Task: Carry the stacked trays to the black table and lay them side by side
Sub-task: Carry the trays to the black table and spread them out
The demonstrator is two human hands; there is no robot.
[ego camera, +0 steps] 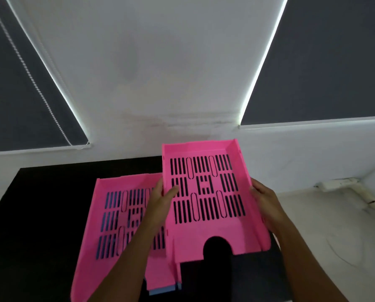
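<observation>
My left hand (160, 199) and right hand (264, 202) have their fingers clamped on the top pink tray (206, 199), lifted off the stack (112, 216) (blue beneath); next, lower it flat on the bench (40, 214) beside it.

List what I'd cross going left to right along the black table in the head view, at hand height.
Bare black table → pink tray lying on a blue one → left hand → pink tray held in both hands → right hand → pale floor beyond the table.
</observation>
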